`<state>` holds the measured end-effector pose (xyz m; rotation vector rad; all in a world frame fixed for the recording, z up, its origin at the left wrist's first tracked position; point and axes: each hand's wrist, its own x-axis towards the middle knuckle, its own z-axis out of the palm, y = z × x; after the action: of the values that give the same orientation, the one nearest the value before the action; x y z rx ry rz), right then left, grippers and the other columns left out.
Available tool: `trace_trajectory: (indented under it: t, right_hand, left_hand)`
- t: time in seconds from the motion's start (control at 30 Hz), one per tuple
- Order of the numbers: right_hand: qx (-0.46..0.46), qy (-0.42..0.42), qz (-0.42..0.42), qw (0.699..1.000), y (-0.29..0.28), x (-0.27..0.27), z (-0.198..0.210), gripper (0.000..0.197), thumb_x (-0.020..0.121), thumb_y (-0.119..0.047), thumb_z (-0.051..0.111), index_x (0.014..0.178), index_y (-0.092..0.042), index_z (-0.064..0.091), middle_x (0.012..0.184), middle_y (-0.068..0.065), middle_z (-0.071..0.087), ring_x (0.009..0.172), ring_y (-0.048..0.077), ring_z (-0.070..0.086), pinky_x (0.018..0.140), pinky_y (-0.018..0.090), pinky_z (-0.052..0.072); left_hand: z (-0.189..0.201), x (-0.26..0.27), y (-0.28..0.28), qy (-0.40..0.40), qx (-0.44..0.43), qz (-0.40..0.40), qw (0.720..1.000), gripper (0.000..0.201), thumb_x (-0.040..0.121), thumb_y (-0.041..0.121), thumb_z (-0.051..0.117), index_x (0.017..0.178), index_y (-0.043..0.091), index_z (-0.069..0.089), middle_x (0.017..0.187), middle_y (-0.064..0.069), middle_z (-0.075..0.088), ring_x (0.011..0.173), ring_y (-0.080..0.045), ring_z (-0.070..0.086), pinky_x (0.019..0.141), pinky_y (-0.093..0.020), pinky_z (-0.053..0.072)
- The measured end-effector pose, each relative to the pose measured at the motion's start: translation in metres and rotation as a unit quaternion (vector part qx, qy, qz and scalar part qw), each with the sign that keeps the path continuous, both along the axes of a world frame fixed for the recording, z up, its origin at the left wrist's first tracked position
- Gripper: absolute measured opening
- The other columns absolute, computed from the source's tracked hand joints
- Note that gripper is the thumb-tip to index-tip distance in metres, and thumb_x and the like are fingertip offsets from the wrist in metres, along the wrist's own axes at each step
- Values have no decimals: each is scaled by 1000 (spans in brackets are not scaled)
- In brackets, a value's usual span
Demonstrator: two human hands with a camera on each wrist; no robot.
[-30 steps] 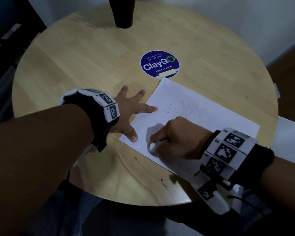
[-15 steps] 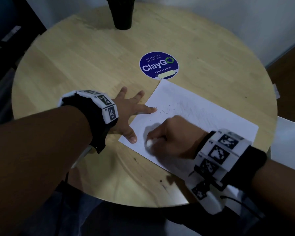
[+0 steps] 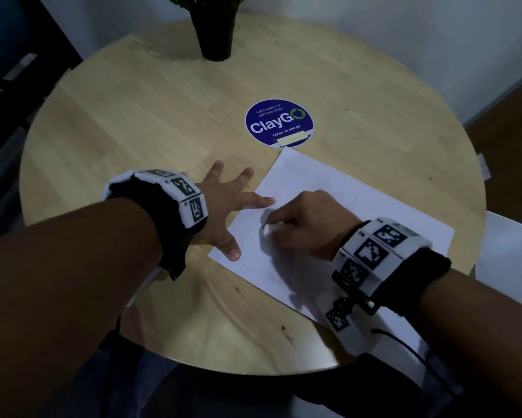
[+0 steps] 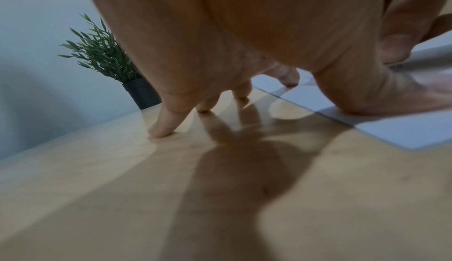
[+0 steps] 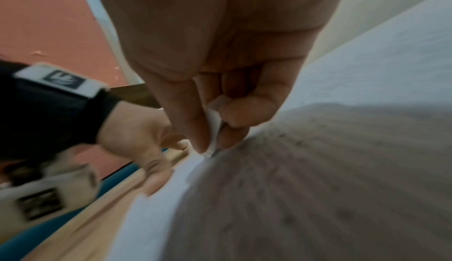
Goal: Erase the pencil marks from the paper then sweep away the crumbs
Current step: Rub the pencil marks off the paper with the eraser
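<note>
Fingers (image 5: 188, 122) of right hand (image 3: 302, 224) pinched around white eraser (image 5: 214, 129) on paper (image 3: 359, 203).

the paper (image 3: 359, 206) lies on the table (image 3: 133, 116), right of centre. behind it sits the sticker (image 3: 279, 123); further back, at the far edge, the potted plant (image 3: 216, 25).

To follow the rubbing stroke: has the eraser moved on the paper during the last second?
Yes. The eraser, in the right hand, went up the paper, away from its near edge, toward the blue sticker.
</note>
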<state>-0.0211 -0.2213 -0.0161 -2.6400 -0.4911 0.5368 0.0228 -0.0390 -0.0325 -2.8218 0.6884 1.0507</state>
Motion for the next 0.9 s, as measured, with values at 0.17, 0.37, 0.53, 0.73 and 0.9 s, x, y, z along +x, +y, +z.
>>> trace_trajectory:
  t: [0.17,0.37,0.53,0.73,0.9]
  right_hand:
    - [-11,27,51,998,5,-15,3,20,87,-31,56,92,-25,75,83,-1,71,77,15,58,81,31,50]
    - [0,-3,-158,988,-50,45,1,16,85,-31,62,92,-31,76,56,-16,62,59,-1,53,50,4,38]
    - [83,48,-186,978,-64,47,-10,17,86,-32,66,100,-32,76,70,-14,66,70,6,60,77,23,50]
    - [84,3,-256,963,-94,47,-12,20,86,-32,65,104,-35,73,81,-8,66,89,14,61,78,22,39]
    - [67,3,-216,974,-92,44,-13,18,87,-34,67,104,-34,72,91,-4,68,90,12,58,74,20,36]
  left_hand:
    - [-5,2,4,-7,1,-3,1000,111,63,62,78,133,73,-7,153,20,-32,142,-34,-30,104,-74,6]
    - [-6,1,4,-6,-3,4,1000,111,60,64,78,131,75,-8,152,23,-33,143,-30,-30,105,-73,5]
    - [-1,-2,3,3,-5,18,1000,111,58,66,77,134,73,-3,152,23,-32,143,-26,-29,108,-69,0]
    - [14,2,-19,-93,-37,-2,995,63,72,79,50,130,58,40,156,8,18,146,-18,-11,109,-67,-12]
    - [16,22,-57,-196,-38,-74,977,64,82,53,66,137,45,36,144,15,34,143,-20,6,115,-59,-3]
